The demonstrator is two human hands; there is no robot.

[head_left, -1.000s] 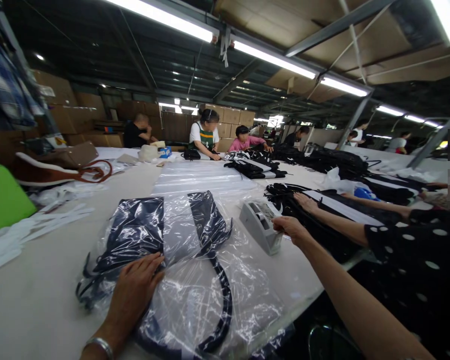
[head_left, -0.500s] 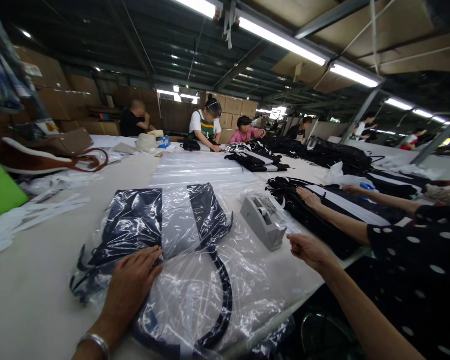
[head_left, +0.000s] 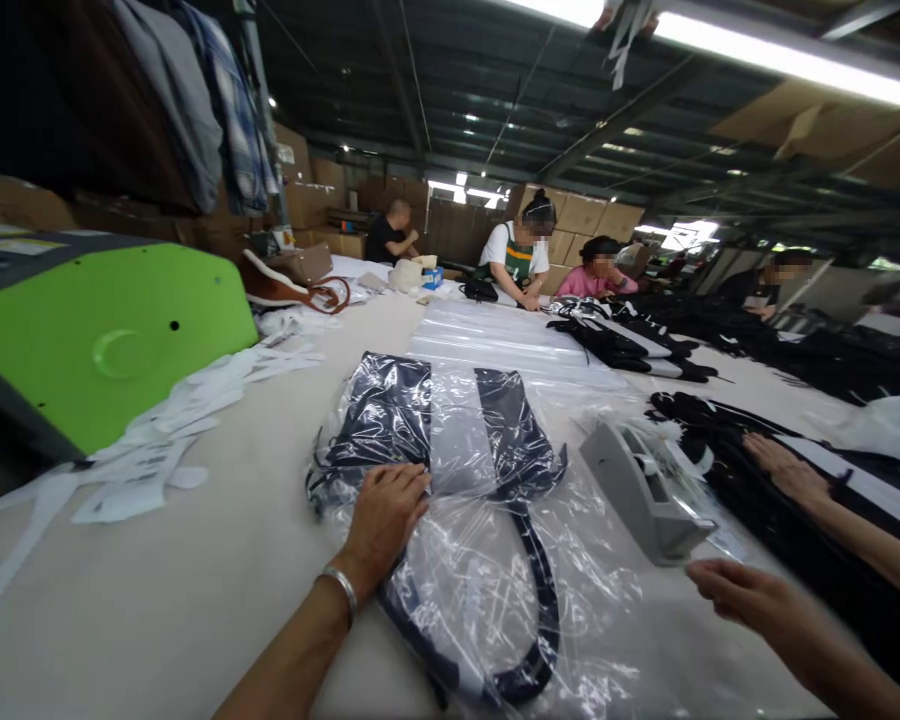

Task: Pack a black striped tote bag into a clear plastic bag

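Note:
A dark bag with a grey middle band (head_left: 461, 440) lies on the table in clear plastic, its looped dark handle (head_left: 544, 590) toward me. My left hand (head_left: 386, 510), with a silver bracelet at the wrist, rests flat on the plastic over the bag's lower left part, fingers stretched out. My right hand (head_left: 742, 595) hovers just in front of the grey tape dispenser (head_left: 645, 490), apart from the bag. Its fingers are pinched together, and whatever they hold, if anything, is too small to make out.
A green and grey machine (head_left: 135, 340) stands at the left beside white paper strips (head_left: 157, 440). Flat plastic sheets (head_left: 510, 345) lie behind the bag. A co-worker's hand (head_left: 787, 470) rests on black bags at the right. Several people sit or stand beyond the table.
The view has swung left, bringing the green machine and hanging clothes into sight. My left hand stays on the wrapped bag, and my right hand stays near the tape dispenser.

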